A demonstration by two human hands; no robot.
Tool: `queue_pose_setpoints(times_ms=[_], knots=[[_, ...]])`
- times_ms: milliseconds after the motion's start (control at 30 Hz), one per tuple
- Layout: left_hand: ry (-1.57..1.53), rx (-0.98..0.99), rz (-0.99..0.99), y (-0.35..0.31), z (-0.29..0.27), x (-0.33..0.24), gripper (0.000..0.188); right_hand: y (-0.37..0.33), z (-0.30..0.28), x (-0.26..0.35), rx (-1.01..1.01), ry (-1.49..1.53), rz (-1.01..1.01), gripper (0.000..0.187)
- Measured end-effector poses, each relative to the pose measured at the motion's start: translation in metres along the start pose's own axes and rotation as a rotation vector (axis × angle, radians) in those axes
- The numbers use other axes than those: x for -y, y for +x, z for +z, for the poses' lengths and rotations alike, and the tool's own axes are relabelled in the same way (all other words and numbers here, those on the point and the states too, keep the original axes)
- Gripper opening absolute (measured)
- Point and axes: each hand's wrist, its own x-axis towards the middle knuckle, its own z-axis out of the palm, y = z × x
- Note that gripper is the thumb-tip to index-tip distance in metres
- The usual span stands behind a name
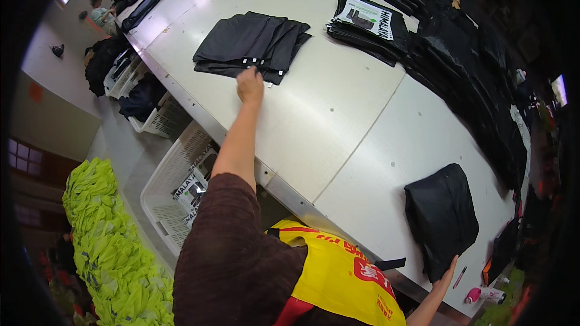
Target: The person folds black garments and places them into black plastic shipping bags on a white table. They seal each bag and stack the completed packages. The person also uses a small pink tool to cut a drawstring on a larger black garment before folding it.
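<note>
Ahead of me lies a stack of folded black garments (241, 39) with small white tags along its near edge. My left hand (250, 86) reaches to that edge, its fingers curled at the tags; what they pinch is too small to make out. A single folded black garment (440, 214) rests on the right part of the table. Against its lower right corner lies my right hand (446, 274), the fingers stretched out along the fabric.
On the pale table (326, 139) are black packed bundles (459, 54) and a printed package (365, 18). A pen (460, 278) and pink-and-white bottle (483, 295) lie right. Beside the table stand a white basket (160, 205) and a lime-green pile (115, 247). A person (104, 15) works far left.
</note>
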Motion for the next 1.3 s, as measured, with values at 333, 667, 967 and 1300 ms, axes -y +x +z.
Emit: queue_pose_setpoints(times_ms=[333, 667, 967, 1300], knots=[[0.38, 0.537, 0.003, 0.1, 0.01, 0.006, 0.032, -0.014, 0.007, -0.01, -0.182, -0.082, 0.042, 0.075], [-0.457, 0.069, 0.139, 0.034, -0.025, -0.054, 0.021, -0.019, 0.013, -0.005, -0.001, 0.224, 0.034, 0.064], [-0.623, 0.669, 0.954, -0.248, -0.041, -0.184, 0.024, 0.001, 0.015, -0.014, 0.092, 0.419, 0.097, 0.056], [-0.335, 1.077, 0.933, -0.277, -0.1, -0.251, 0.054, -0.011, 0.041, -0.016, 0.214, 0.532, -0.002, 0.046]])
